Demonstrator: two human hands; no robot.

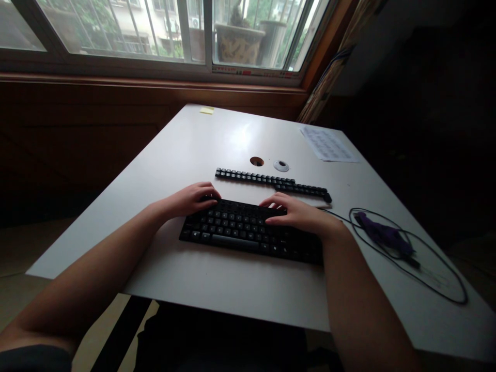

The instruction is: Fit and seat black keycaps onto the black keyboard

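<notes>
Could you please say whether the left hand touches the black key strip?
Apart: the head view shows white tabletop between the left hand and black key strip.

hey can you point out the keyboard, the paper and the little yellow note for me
Keyboard point(248, 229): head view, on the keys near its middle.
Paper point(327, 144): head view, middle of its upper face.
Yellow note point(206, 110): head view, middle of its upper face.

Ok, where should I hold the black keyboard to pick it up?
Probably grip the keyboard by its two short ends, coming from left and right together: it's long and low, lying on the table, so supporting both ends should keep it level.
</notes>
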